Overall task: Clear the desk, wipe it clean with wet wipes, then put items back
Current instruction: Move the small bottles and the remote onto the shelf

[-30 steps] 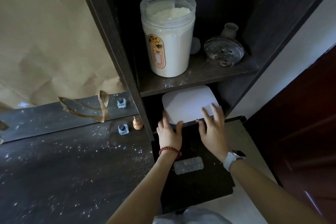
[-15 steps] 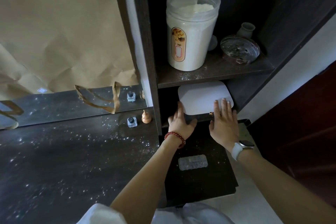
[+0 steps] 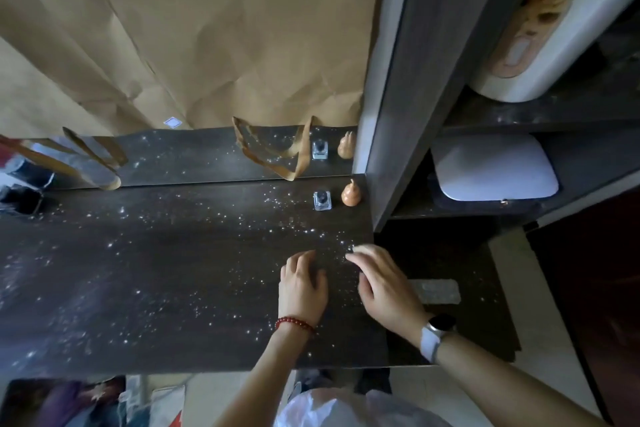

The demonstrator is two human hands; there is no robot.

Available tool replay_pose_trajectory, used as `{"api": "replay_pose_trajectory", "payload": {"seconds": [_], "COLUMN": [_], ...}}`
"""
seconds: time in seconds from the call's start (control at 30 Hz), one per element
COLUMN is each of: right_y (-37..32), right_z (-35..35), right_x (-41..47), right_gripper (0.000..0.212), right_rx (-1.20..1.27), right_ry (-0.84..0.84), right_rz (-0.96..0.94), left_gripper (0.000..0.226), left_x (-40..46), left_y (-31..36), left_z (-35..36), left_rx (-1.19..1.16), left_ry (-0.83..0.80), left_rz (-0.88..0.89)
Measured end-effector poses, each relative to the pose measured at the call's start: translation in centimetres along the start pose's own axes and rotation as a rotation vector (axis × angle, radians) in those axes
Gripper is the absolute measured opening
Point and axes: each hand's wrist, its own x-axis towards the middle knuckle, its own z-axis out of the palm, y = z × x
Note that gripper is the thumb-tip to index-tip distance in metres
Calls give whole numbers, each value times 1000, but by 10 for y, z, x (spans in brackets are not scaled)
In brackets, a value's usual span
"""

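With both hands, left (image 3: 303,284) and right (image 3: 382,282), released over the dusty surface (image 3: 145,274), next up: small glass bottle (image 3: 322,200), fragile, slick, best pinched at the sides.

Left hand (image 3: 303,282) and right hand (image 3: 385,282) side by side, palms down, empty

Dark wood-grain desktop (image 3: 145,274), surface speckled with white powder. Mirror strip (image 3: 180,156) along rear edge, mostly covered above by creased brown paper (image 3: 194,31). Dark shelving unit (image 3: 408,87) rises at right rear corner; two open shelves visible. Pale tiled floor (image 3: 519,274) beyond right edge; dark reddish panel (image 3: 595,288) at far right. Light dim, room shadowed.
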Motion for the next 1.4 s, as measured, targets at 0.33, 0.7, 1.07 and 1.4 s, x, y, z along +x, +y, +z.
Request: {"api": "replay_pose_trajectory", "payload": {"seconds": [0.33,0.7,1.07,1.4], "right_y": [1,-15,5,61], "right_z": [35,24,-42,-94], "right_x": [136,58,-35,-71], "right_gripper": [27,26,37,31], "right_rx": [-362,-44,119,118], "right_ry": [-43,-8,213,339], "right_rz": [527,456,549,534], "left_gripper": [54,46,32,34], "left_x": [105,158,33,6], "left_y": [-3,3,40,143], "left_z": [-27,1,21,86], "left_rx": [114,348,-155,-195], "left_ry": [-117,-236,-109,33], "left_rz": [218,319,525,395]}}
